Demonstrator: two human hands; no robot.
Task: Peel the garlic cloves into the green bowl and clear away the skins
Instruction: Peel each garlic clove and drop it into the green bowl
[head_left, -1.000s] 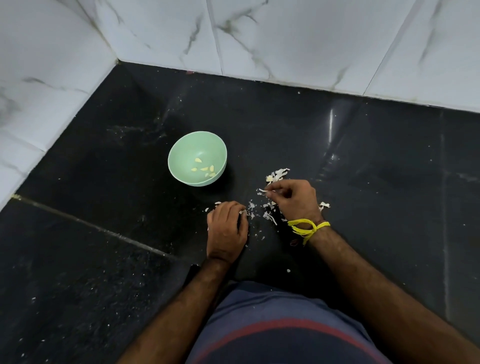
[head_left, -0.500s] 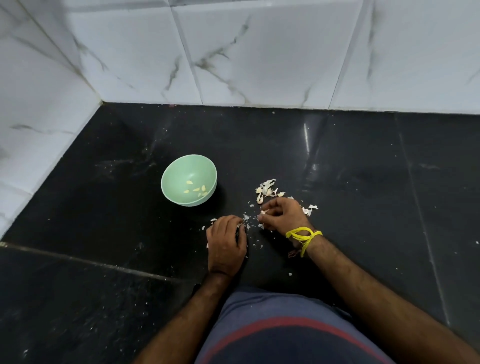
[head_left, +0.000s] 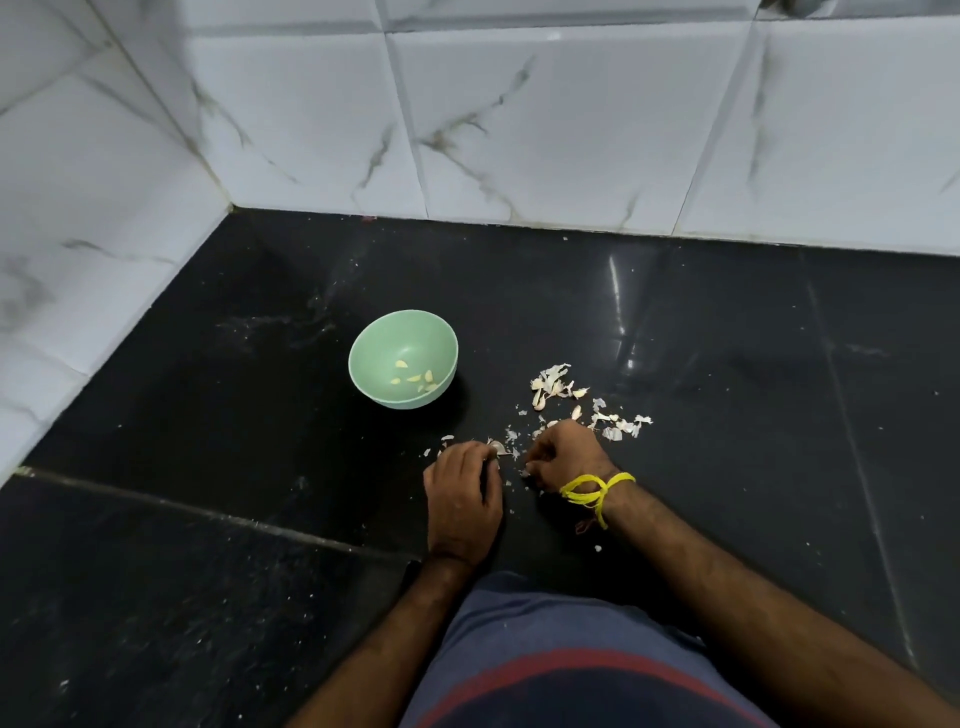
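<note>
A green bowl (head_left: 363, 364) stands on the black counter with several peeled garlic cloves (head_left: 415, 378) inside. Right of it lies a scatter of papery garlic skins (head_left: 553, 384), with more skins (head_left: 618, 423) near my right hand. My left hand (head_left: 462, 493) rests knuckles-up on the counter, fingers curled over a garlic piece (head_left: 497, 447) that shows at its fingertips. My right hand (head_left: 566, 457), with a yellow thread on the wrist, has its fingers curled down and pinches small skin bits between the two hands.
White marble-patterned wall tiles (head_left: 519, 130) close off the counter at the back and left, forming a corner. The black counter (head_left: 753, 389) stretches right and left of the bowl, dusted with tiny flecks. My blue and red clothing (head_left: 571, 665) fills the bottom edge.
My right hand has pulled back from the skin pile toward me and now sits close to my left hand. The camera tilted up, so more wall shows.
</note>
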